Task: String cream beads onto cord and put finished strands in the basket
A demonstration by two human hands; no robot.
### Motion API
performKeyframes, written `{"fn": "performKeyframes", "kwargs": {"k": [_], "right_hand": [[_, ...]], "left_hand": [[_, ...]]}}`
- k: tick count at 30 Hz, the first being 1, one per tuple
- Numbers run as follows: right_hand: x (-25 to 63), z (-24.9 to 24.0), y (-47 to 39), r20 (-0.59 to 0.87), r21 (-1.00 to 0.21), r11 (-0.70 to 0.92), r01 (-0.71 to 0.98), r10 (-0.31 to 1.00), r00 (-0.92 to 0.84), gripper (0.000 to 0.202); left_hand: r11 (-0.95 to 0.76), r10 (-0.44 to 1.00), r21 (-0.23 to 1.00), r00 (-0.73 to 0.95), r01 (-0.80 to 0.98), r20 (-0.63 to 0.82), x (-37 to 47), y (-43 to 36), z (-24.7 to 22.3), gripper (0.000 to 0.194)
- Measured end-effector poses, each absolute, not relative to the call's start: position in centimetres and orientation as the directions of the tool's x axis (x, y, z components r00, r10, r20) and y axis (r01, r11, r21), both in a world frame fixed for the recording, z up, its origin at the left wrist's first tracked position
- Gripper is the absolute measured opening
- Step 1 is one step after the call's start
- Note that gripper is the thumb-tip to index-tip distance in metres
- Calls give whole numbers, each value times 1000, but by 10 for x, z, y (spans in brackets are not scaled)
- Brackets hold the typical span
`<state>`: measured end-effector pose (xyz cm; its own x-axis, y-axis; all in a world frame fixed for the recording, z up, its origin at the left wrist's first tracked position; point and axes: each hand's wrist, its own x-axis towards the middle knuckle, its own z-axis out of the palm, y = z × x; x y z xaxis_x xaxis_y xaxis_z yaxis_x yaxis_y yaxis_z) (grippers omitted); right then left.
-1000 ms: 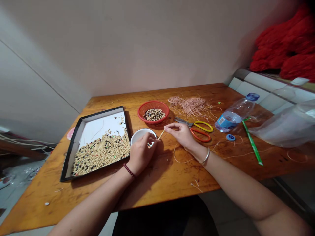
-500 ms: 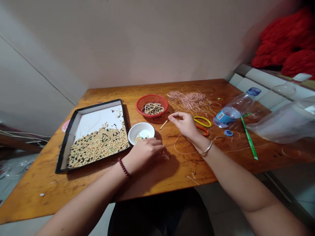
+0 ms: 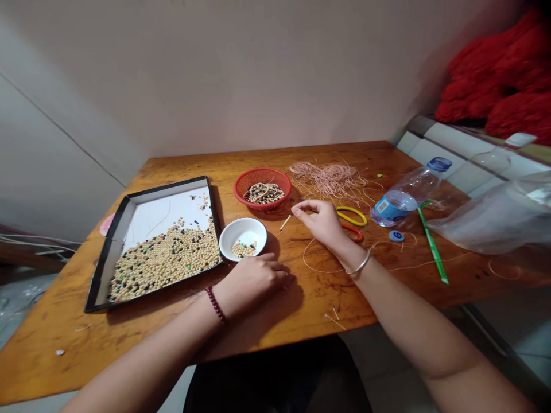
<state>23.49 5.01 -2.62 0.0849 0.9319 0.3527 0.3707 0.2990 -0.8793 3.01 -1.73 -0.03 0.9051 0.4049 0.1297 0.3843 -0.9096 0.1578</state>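
Observation:
My right hand [image 3: 321,221] pinches the end of a short beaded string [image 3: 285,222], thumb and forefinger together. The cream beads hang just left of my fingertips. From this hand a thin thread [image 3: 306,258] loops down onto the table. My left hand [image 3: 260,280] is lower and to the left, beside a white bowl [image 3: 227,256] with some cream and coloured beads [image 3: 244,248] in it. Its fingers are curled together, and their tips are hidden, so anything between them cannot be made out.
A black-edged tray [image 3: 172,188] of loose beads lies left. Behind the bowl stands a red basket [image 3: 241,179] with strung beads. Pink cord [image 3: 329,179], yellow-and-orange-handled scissors [image 3: 352,216], a water bottle [image 3: 394,206], a blue cap [image 3: 396,236] and a green strip [image 3: 434,249] are to the right.
My left hand has moved slightly down, away from the bowl, so more of the beads inside show. My right hand keeps its pinch on the beaded string. The view has shifted slightly.

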Motion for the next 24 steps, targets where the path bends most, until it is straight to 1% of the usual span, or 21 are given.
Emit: {"fn": "performKeyframes", "kwargs": {"k": [1,3,5,7,8,10,13,15,16,18,20,22,24], "right_hand": [[235,-26,50,347,-882,295,367,934,83,27],[236,-26,51,343,-884,293,363,936,82,26],[236,-25,50,342,-889,294,352,936,83,26],[235,-23,49,323,-911,286,297,943,85,26],[234,-21,49,301,-929,273,249,950,83,27],[231,-18,46,247,-963,236,130,966,75,27],[225,-11,40,149,-988,151,-35,988,46,28],[222,-6,35,85,-990,87,-111,996,24,29],[220,-5,33,56,-989,58,-138,998,14,29],[218,-3,31,18,-984,17,-176,1000,1,29],[217,-3,30,1,-981,1,-193,1000,-3,29],[216,-5,30,4,-980,4,-197,1000,5,29],[215,-8,31,37,-982,40,-186,999,18,28]], "left_hand": [[-904,424,140,889,404,172,29,-17,0,22],[-836,542,103,783,538,305,23,-14,1,20],[-666,694,79,578,742,429,16,-9,3,19],[-479,789,55,402,876,464,10,-3,4,21],[-424,814,49,356,905,459,8,0,4,23],[-424,824,82,346,902,448,8,3,2,25],[-524,796,241,369,817,480,12,2,-4,23],[-543,798,339,345,768,495,14,0,-9,20],[-534,807,370,328,760,491,15,0,-11,20],[-510,826,397,307,763,472,16,0,-13,21],[-490,841,396,302,776,449,16,0,-13,23],[-477,849,391,298,787,436,16,1,-12,24],[-477,848,395,295,785,440,17,1,-11,24]]}}
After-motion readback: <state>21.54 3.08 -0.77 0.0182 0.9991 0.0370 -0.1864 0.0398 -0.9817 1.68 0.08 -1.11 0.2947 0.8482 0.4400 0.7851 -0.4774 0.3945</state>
